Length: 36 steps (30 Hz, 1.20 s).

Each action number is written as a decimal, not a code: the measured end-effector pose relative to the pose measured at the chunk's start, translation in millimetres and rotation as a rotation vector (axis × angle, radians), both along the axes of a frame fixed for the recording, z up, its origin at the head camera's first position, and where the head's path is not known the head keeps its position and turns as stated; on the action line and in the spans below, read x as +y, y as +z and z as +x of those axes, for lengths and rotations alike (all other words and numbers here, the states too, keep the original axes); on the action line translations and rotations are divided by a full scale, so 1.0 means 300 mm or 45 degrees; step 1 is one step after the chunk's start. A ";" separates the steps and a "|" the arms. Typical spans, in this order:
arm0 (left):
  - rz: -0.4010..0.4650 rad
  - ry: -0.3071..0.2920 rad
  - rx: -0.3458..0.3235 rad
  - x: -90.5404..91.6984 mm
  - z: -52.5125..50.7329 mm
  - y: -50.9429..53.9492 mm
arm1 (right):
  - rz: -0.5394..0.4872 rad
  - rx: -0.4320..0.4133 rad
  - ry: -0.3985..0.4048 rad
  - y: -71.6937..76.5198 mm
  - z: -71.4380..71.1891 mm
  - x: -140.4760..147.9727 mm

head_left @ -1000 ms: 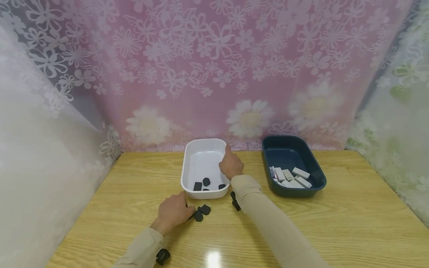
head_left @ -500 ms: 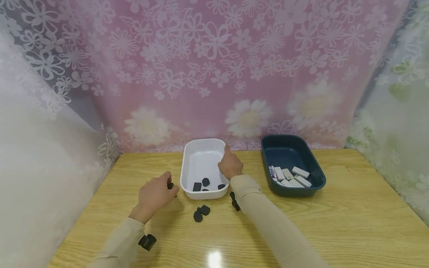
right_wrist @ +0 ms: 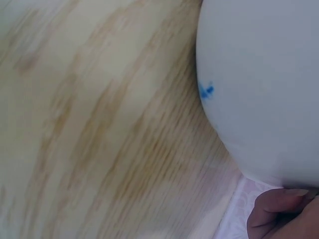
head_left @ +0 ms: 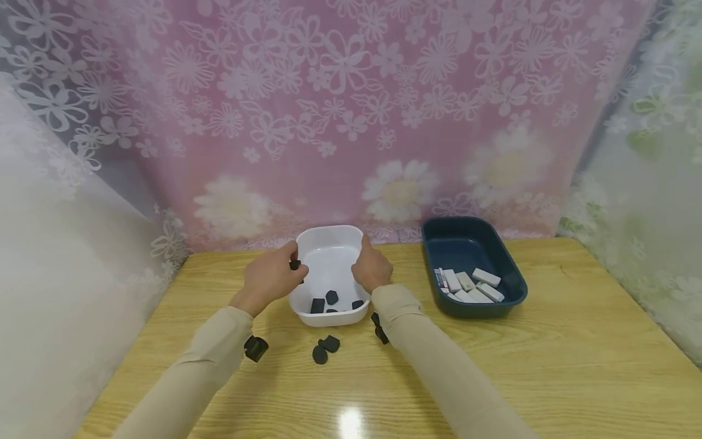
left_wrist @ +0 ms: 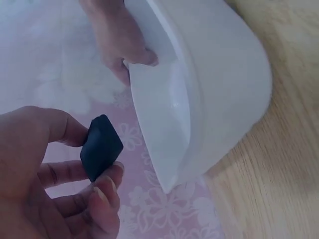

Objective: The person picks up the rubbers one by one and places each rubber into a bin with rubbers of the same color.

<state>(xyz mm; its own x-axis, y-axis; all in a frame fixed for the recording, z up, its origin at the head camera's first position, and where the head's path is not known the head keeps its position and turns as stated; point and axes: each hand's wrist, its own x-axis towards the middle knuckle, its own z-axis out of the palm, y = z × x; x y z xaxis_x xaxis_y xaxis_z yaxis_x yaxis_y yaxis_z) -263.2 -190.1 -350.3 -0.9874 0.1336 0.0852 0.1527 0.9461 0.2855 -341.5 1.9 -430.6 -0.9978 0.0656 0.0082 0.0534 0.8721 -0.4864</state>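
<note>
My left hand [head_left: 271, 277] pinches a small dark faceted piece [left_wrist: 101, 148] between thumb and fingertips. It is up at the left rim of the white plastic tub [head_left: 334, 235]. On the tub's right side my right hand [head_left: 373, 267] grips the rim, and in the left wrist view its thumb lies inside the wall. Several black pieces lie at the near end of the tub, among them a rectangular one [head_left: 317, 305] and a rounded one [head_left: 331, 297]. On the table in front of the tub are more black pieces [head_left: 320, 355], close together.
A dark blue tub [head_left: 466, 244] stands to the right on the wooden table [head_left: 554, 341]. In its near end lie several white blocks [head_left: 486, 277], one with a printed sleeve. A pink flowered curtain [head_left: 307, 122] hangs behind the table's back edge.
My left hand has picked up a black piece from the table beside the tub and moved left, then forward to the tub's left rim. The right hand keeps its place.
</note>
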 end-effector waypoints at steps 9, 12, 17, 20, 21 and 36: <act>-0.041 -0.109 0.011 0.070 -0.104 -0.071 | 0.013 0.008 -0.010 -0.002 0.005 -0.006; -0.130 -0.102 0.001 0.088 -0.120 -0.103 | 0.017 0.010 -0.004 -0.005 0.010 -0.008; -0.260 -0.087 -0.022 0.120 -0.142 -0.146 | 0.029 0.011 -0.011 -0.004 0.011 -0.006; -0.308 -0.073 -0.069 0.138 -0.152 -0.164 | 0.035 0.004 -0.012 0.000 0.011 -0.004; -0.327 -0.070 -0.085 0.144 -0.155 -0.168 | 0.035 0.002 -0.011 0.001 0.011 -0.004; -0.594 -0.122 -0.139 0.179 -0.127 -0.181 | 0.024 0.004 -0.017 0.003 0.007 -0.002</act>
